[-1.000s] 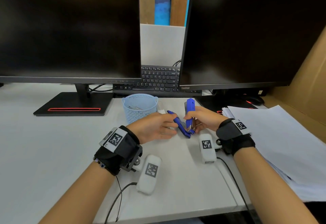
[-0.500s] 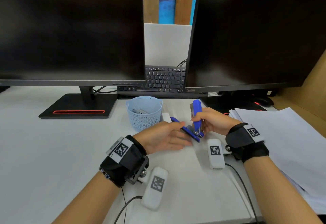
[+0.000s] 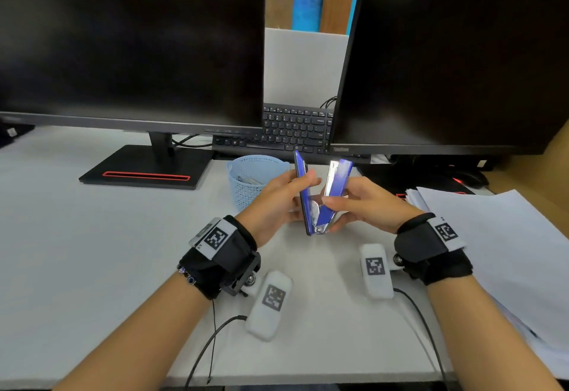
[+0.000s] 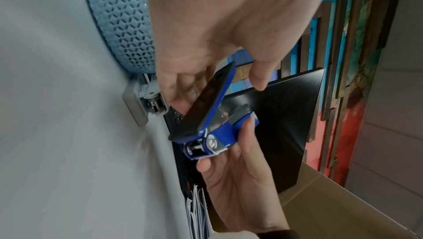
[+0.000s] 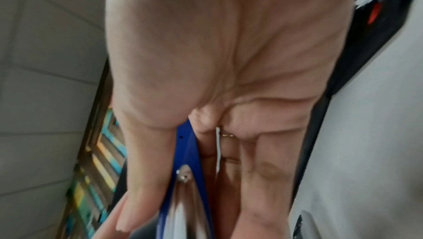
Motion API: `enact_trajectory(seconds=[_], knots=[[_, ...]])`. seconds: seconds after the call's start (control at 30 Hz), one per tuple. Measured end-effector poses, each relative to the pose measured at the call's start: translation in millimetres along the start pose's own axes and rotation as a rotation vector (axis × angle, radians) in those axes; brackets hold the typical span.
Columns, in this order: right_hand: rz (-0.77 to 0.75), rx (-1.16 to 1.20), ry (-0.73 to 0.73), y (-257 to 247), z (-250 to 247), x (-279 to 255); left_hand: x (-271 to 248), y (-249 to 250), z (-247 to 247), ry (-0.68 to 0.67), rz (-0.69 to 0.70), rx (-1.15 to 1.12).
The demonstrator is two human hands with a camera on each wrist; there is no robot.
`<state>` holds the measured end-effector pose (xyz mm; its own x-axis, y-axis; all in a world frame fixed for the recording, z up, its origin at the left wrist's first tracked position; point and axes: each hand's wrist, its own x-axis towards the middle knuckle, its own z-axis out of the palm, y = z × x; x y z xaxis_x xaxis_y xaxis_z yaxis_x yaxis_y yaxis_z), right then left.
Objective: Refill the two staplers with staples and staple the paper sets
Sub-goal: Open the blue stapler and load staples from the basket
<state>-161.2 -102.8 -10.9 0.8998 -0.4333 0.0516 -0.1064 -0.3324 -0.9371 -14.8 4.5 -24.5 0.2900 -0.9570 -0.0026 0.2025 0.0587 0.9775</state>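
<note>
Blue stapler (image 3: 320, 199) is held above the white desk (image 3: 92, 252), hinged open in a V with the hinge lowest. Its base arm is gripped by the left hand (image 3: 277, 203); its top arm is pinched by the right hand (image 3: 366, 203). A light-blue basket (image 3: 246, 181) stands just behind the left hand, and stacked paper (image 3: 492, 236) lies at the right.

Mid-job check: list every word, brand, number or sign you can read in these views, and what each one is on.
"ThinkVision": on the lower bezel of the right monitor, small and soft, so a likely reading only.
Keyboard: key legends too small to read.
Wrist bands and white trackers: square black-and-white marker patterns, no words.
Blue stapler, basket, paper stack: no legible text.
</note>
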Motion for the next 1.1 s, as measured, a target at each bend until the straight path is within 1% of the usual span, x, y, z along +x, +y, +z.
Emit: enact_trajectory(seconds=[0.1,0.17,0.33,0.43,0.63,0.8,1.1], knots=[[-0.021,-0.028,-0.037,-5,5,2,2,-1,0,0.081,0.037,-0.032],[-0.039,-0.052,-0.028,-5,4,3,3,-1,-1,0.122,0.070,-0.083],[-0.068,-0.106,-0.013,-6,5,4,5,-4,-2,0.152,0.162,-0.066],[-0.058,-0.136,-0.027,-6,6,4,5,-5,-5,0.161,0.188,-0.092],[-0.052,-0.212,-0.002,-7,6,5,3,-3,-6,0.148,0.225,-0.070],[-0.047,-0.267,0.037,-9,6,5,1,0,-6,0.112,0.273,-0.039],[-0.062,-0.185,0.057,-8,7,6,3,-3,-9,0.055,0.330,0.028]])
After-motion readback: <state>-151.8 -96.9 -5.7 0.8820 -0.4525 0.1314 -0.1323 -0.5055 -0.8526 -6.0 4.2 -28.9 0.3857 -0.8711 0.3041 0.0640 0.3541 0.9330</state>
